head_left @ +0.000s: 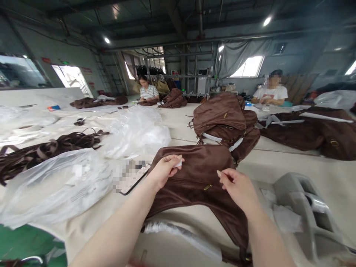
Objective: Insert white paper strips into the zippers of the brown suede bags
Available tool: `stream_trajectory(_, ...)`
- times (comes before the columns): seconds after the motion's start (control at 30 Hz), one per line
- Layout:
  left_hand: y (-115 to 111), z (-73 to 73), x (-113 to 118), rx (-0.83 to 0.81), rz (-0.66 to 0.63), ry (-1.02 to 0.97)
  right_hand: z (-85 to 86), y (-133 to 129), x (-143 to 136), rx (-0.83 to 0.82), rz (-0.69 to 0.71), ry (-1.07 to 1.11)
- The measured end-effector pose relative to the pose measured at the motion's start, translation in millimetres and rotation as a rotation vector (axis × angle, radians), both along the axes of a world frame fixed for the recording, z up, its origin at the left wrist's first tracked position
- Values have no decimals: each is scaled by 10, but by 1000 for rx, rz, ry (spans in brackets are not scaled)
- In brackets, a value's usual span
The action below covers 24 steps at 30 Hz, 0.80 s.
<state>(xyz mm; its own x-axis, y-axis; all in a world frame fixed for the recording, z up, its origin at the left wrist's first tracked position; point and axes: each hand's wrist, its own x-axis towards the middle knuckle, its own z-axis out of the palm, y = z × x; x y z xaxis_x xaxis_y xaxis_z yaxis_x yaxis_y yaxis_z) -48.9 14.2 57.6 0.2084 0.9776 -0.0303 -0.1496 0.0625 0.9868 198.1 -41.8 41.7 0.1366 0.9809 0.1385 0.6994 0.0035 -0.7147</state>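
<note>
A dark brown leather-look bag (191, 167) lies flat in front of me, with a brass zipper pull (208, 187) on its near side. Its strap (180, 235), wrapped in clear plastic, curves toward me over the table. Over the bag's left part, my left hand (167, 168) pinches a small white slip (179, 163) between thumb and fingers. My right hand (235, 181) hovers at the bag's right side, thumb and forefinger pressed together; whether anything tiny is between them cannot be made out.
More brown bags (219, 115) are piled beyond mine, others (319, 129) at the right. A grey tape dispenser (306, 211) stands near right. Clear plastic bags (69, 185), brown straps (55, 146) and a phone (133, 178) lie left. Two people (148, 91) work across the table.
</note>
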Motion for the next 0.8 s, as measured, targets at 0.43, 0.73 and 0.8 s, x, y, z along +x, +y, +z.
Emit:
stream_trajectory(0.43,-48,-306,322,-119,-164,132,-281,-25,-430,-104,129,-568)
stream_trajectory(0.73,-244,-357,552,-225,-294,294,-181,-92,-448,-154,48,-723)
stream_trajectory(0.8,-246,-405,585,-249,-290,305,-188,-72,-424,-186,68,-717)
